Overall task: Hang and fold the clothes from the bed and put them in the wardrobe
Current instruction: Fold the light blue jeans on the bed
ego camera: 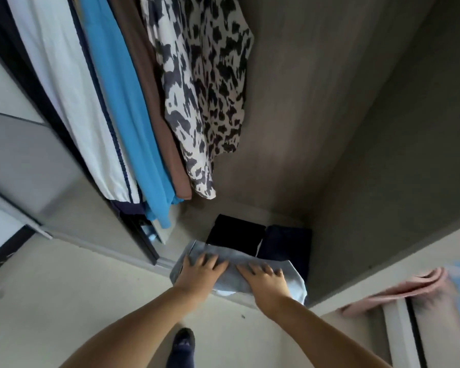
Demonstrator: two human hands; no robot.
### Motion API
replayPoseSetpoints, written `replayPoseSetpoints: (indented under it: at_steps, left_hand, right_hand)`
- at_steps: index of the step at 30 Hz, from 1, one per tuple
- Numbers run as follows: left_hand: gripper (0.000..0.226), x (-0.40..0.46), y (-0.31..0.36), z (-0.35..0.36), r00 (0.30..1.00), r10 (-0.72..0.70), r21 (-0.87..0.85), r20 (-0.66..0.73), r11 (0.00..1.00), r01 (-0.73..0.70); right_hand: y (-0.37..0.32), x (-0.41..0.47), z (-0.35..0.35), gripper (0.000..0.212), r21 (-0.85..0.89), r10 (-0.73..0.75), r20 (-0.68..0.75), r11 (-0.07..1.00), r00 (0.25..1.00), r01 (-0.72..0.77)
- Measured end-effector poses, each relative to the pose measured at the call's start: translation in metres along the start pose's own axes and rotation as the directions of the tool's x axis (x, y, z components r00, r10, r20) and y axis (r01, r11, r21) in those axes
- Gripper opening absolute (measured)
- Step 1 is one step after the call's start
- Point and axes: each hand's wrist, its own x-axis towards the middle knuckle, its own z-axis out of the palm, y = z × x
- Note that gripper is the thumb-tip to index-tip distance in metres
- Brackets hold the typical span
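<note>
Folded light-blue denim (290,274) is being set down at the front edge of the wardrobe floor (197,211), directly in front of two darker folded pieces: a black one (235,233) on the left and a navy one (287,244) on the right, which lie side by side and touching. The denim's rear edge overlaps the fronts of both, and its near edge hangs slightly past the lip of the wardrobe.

The left hand (201,269) is laid flat on the left part of the denim, fingers spread and nearly straight, pressing rather than gripping. The right hand (262,277) is placed likewise on the right part, palm down, fingers extended toward the back. Whether either thumb is tucked under the cloth cannot be told.

Above, a patterned black-and-white garment (205,88), a brown one (154,107), a bright blue one (125,102) and a white one (64,83) are seen hanging. A pink cloth (398,290) is draped at the right, outside the wardrobe.

The step in hand is judged to be the stowing of a folded item. What the next move seems to call for is a short push inward or a smoothing of the stack, so that no edge is left overhanging, after which both hands can be lifted away without the fold being dragged open.
</note>
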Motion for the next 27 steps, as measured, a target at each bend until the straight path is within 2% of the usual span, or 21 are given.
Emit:
replayPoseSetpoints:
  at_steps: [3, 7, 9, 11, 12, 14, 18, 20, 23, 27]
  left_hand:
    - [0.061, 0.051, -0.029, -0.006, 0.998, 0.056, 0.027, -0.021, 0.998, -0.055]
    - [0.063, 0.131, -0.064, 0.000, 0.981, 0.179, 0.096, -0.080, 0.981, -0.171]
    - [0.048, 0.183, -0.078, 0.025, 0.981, 0.177, 0.077, -0.076, 0.982, -0.171]
    - [0.049, 0.226, -0.084, 0.037, 0.985, 0.151, 0.005, -0.087, 0.988, -0.152]
    - [0.051, 0.255, -0.086, 0.051, 0.985, 0.148, 0.033, -0.090, 0.989, -0.146]
    - [0.055, 0.308, -0.090, 0.085, 0.978, 0.166, 0.058, -0.125, 0.985, -0.159]
    - [0.060, 0.395, -0.095, 0.147, 0.966, 0.144, 0.045, -0.217, 0.989, -0.137]
    - [0.058, 0.431, -0.095, 0.176, 0.965, 0.137, 0.048, -0.226, 0.990, -0.129]
    - [0.063, 0.472, -0.092, 0.234, 0.964, 0.138, 0.080, -0.227, 0.989, -0.123]
    - [0.083, 0.489, -0.089, 0.309, 0.969, 0.183, 0.070, -0.166, 0.982, -0.174]
  right_hand:
    - [0.005, 0.044, -0.009, 0.081, 0.106, 0.083, -0.043, 0.991, 0.996, -0.078]
    - [0.017, 0.117, 0.000, 0.078, 0.133, 0.189, -0.021, 0.974, 0.982, -0.185]
    - [0.026, 0.160, 0.013, 0.076, 0.114, 0.218, -0.034, 0.970, 0.975, -0.213]
    - [0.037, 0.203, 0.021, 0.073, 0.065, 0.227, -0.088, 0.973, 0.970, -0.221]
    - [0.044, 0.234, 0.033, 0.079, 0.044, 0.214, -0.135, 0.977, 0.967, -0.210]
    - [0.064, 0.291, 0.068, 0.092, -0.034, 0.211, -0.142, 0.975, 0.967, -0.218]
    - [0.097, 0.378, 0.124, 0.081, -0.050, 0.207, -0.251, 0.973, 0.946, -0.226]
    - [0.109, 0.410, 0.151, 0.081, -0.022, 0.240, -0.289, 0.966, 0.927, -0.257]
    - [0.115, 0.446, 0.207, 0.088, 0.048, 0.294, -0.227, 0.956, 0.928, -0.291]
    - [0.114, 0.464, 0.272, 0.095, 0.108, 0.260, 0.040, 0.959, 0.965, -0.263]
